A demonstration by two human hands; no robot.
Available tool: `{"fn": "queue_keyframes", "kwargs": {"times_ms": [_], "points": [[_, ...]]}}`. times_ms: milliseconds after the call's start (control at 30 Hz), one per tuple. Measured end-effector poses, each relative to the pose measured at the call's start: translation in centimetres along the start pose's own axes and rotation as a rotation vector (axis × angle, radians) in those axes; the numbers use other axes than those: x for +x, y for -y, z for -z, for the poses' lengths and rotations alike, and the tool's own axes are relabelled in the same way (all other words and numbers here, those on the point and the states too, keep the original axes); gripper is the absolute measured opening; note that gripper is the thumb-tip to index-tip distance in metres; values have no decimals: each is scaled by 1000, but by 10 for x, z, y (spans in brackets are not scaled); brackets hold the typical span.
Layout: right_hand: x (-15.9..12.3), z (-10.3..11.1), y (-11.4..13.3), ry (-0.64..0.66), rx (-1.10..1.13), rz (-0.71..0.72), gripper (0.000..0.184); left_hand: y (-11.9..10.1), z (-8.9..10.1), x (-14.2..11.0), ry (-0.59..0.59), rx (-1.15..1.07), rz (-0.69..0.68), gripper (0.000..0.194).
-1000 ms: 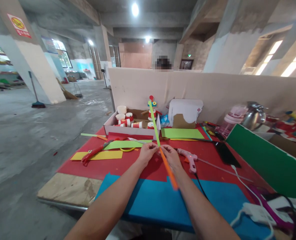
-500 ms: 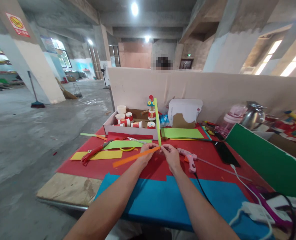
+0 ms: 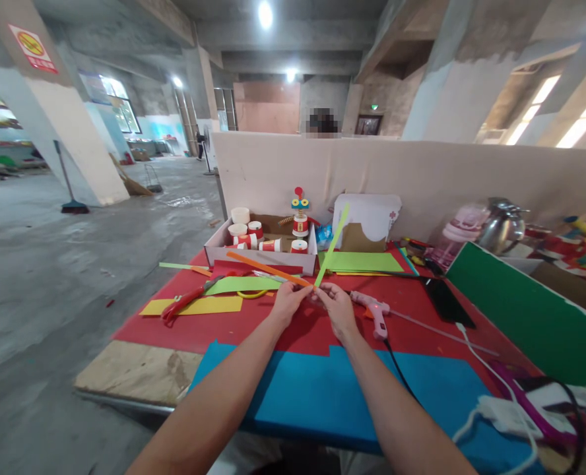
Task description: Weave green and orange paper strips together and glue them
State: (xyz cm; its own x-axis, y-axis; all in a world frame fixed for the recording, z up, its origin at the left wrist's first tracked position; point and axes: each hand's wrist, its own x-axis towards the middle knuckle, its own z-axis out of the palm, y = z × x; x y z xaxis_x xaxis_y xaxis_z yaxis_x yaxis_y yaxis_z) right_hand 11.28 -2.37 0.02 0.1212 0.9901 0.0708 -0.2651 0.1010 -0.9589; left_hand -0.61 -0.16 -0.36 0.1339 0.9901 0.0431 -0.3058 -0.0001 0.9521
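My left hand point(image 3: 292, 302) is closed in a pinch on an orange paper strip point(image 3: 268, 268), whose free end points up to the far left. My right hand point(image 3: 336, 305) pinches the lower end of a light green paper strip point(image 3: 333, 244), which leans up and to the right. The two strips meet at an angle between my fingertips; how they are joined there is hidden. Close to my right hand lies a pink glue gun point(image 3: 373, 311). Scissors with red handles point(image 3: 187, 302) rest on the left among green paper point(image 3: 243, 284) and yellow paper point(image 3: 198, 306).
Behind my hands stands a shallow box point(image 3: 253, 258) with several paper cups and a cup figure point(image 3: 300, 221). Light green sheets point(image 3: 367, 262) and a phone point(image 3: 449, 305) lie on the right. A green board point(image 3: 530, 316), flask point(image 3: 505, 227) and power strip point(image 3: 545, 419) border the right side.
The orange strip has swung from pointing toward the near left to pointing toward the far left. The green strip has tilted from nearly upright to the right. Both hands still hold them.
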Motion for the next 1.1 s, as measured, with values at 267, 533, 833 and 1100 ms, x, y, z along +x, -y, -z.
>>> {"fn": "queue_keyframes", "kwargs": {"times_ms": [267,533,833,1100], "points": [[0,0,-2,9,-1,-53,29,0,0,0,-1,20,14,25],[1,0,-2,-34,-12,-44,28,1,-3,-2,-29,-51,19,30],[2,0,-4,-43,27,-17,28,0,-2,-2,10,-63,36,32],[0,1,3,-27,-87,48,28,5,-2,0,5,24,62,33]]}}
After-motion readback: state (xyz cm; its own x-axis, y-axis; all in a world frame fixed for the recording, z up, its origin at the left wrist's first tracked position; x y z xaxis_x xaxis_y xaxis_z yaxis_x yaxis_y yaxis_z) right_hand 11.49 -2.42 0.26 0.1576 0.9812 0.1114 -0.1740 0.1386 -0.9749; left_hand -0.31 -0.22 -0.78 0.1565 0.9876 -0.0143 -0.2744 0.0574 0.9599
